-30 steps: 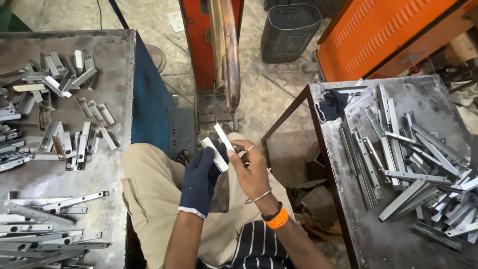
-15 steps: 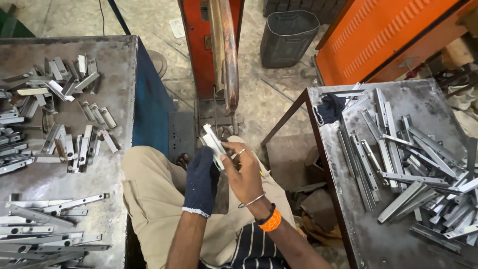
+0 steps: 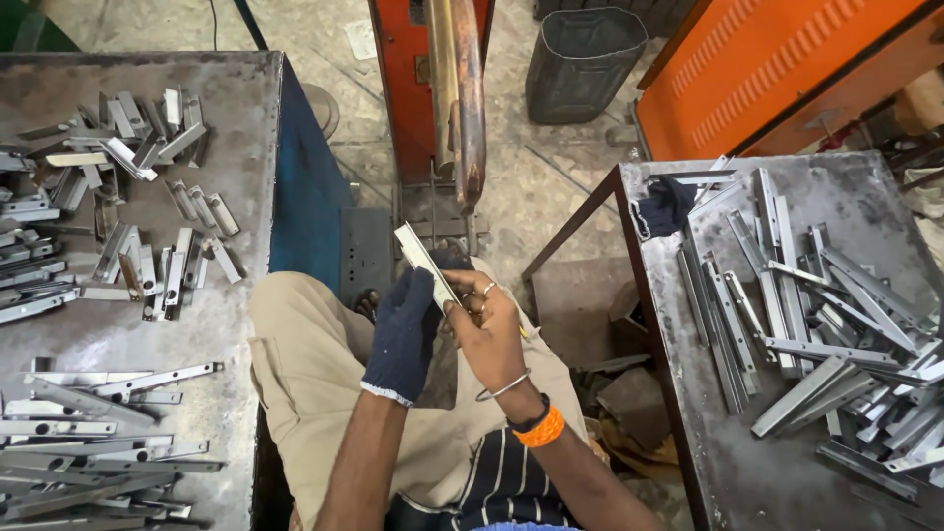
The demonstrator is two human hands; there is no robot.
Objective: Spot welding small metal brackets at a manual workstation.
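- Your left hand, in a dark blue knit glove, is wrapped around the lower part of a flat metal strip, fingers closed on it.
- Your right hand, bare, with rings, a metal bangle and an orange wristband, pinches the same strip from the other side; the two hands are together, touching at the strip.
- The strip is held over your lap, tilted, its upper end pointing up and to the left toward the machine ahead.
- You are seated; tan trousers and a striped garment show beneath the hands.
- To your left, a grey metal table carries many short channel pieces in loose rows, with longer strips stacked at its near edge.
- To your right, a second metal table holds a loose heap of long metal strips, with a dark cloth at its far left corner.
- Straight ahead, an orange-red machine stands with a worn upright arm reaching down toward a base plate just beyond the strip's tip.
- Farther off, a dark bin stands on the concrete floor, beside an orange slatted cabinet.
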